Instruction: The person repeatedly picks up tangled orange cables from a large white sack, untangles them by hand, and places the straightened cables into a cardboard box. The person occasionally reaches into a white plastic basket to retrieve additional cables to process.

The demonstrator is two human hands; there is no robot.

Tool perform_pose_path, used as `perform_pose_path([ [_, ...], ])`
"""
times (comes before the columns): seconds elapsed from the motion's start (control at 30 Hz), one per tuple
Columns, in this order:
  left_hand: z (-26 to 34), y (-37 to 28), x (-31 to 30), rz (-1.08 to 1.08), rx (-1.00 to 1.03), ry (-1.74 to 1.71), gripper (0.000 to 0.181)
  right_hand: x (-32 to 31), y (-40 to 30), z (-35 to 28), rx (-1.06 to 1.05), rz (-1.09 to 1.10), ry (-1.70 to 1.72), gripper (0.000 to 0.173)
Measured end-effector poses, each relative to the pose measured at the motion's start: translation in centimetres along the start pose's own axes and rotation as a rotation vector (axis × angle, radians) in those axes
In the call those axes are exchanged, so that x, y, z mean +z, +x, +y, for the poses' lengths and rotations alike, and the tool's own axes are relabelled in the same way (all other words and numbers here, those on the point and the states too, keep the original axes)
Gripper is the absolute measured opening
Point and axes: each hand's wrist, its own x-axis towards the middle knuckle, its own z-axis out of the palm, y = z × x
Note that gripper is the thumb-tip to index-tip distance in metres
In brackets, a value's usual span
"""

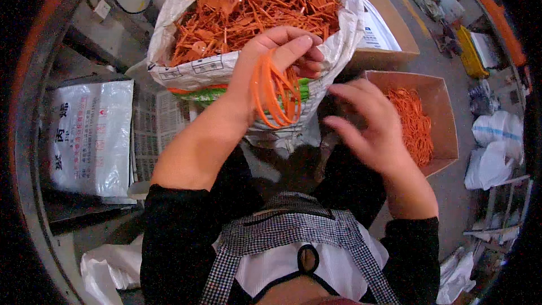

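Several thin orange plastic rings [276,112] hang in a bundle from my left hand [275,48], looped at the base of its thumb. The thumb and fingertips of that hand are drawn together in front of a white woven sack [351,21]. Inside the sack lies a heap of orange plastic sprues [258,4], thin sticks with some flat discs among them. My right hand [370,125] is slightly blurred, thumb and fingers apart, with nothing visible in it. It hovers to the left of a cardboard box [442,114] that holds a pile of orange rings [410,127].
Behind the ring box stands another cardboard box [406,44] with a white printed bag [379,29] in it. To my left lies a silvery-white printed sack [93,140]. White bags [493,148], a yellow object [471,53] and a metal rack [504,212] line the right side.
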Motion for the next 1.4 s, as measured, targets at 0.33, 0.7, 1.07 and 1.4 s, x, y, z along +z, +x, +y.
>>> perform_pose_path([
  [0.33, 0.7, 0.6, -2.3, 0.008, 0.127, 0.163, 0.017, 4.0, 4.9, 1.2, 0.016, 0.153, 0.270, 0.014],
  [0.7, 0.0, 0.9, -1.9, -0.074, -0.154, 0.218, 0.018, 3.6, 4.7, 4.6, 0.205, 0.209, 0.631, 0.014],
  [1.07, 1.1, 1.1, -2.1, -0.017, -0.158, 0.259, 0.014, 0.5, 4.3, 6.1, -0.043, 0.257, 0.126, 0.010],
  [1.4, 2.0, 1.0, -3.5, -0.066, -0.161, 0.219, 0.022, 1.3, 5.4, 5.8, -0.162, 0.283, -0.100, 0.013],
])
